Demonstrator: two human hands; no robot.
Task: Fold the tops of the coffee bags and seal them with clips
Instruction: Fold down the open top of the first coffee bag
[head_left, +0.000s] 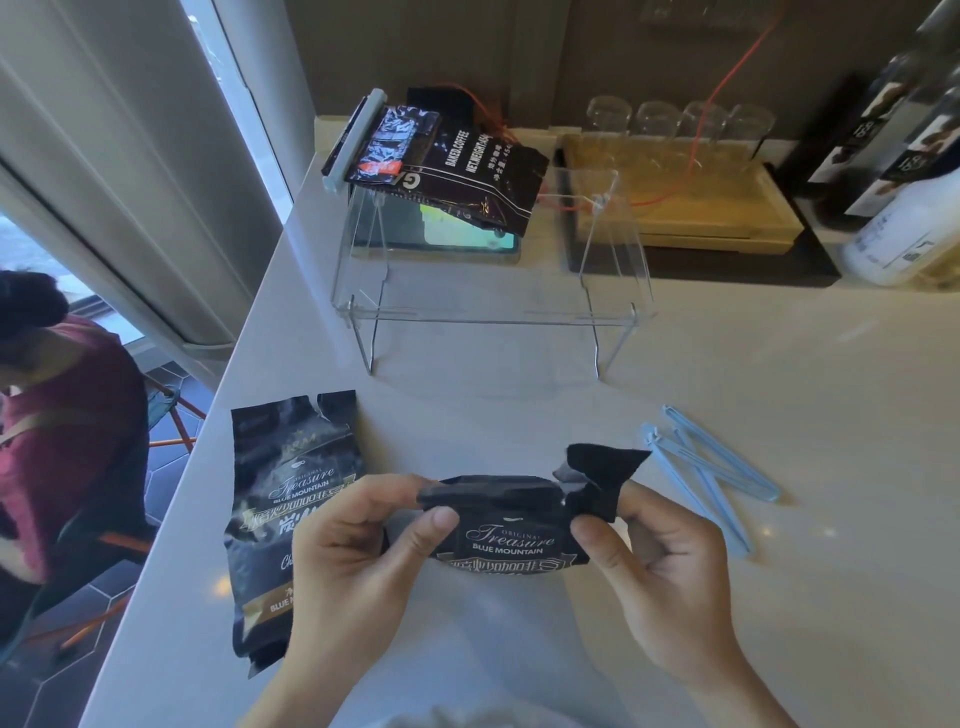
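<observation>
A black "Treasure Blue Mountain" coffee bag is held above the counter with its top rolled over. My left hand pinches the folded top at its left end; my right hand pinches the crumpled right corner. A second black coffee bag lies flat to the left, its top torn and unfolded. Two light blue clips lie open and crossed on the counter to the right. A third coffee bag lies on the clear acrylic stand at the back, a pale clip across its folded top.
The clear acrylic stand rises mid-counter with a lit phone beneath it. A wooden tray with glasses and bottles sits at the back right. The counter edge runs down the left; a seated person is beyond it.
</observation>
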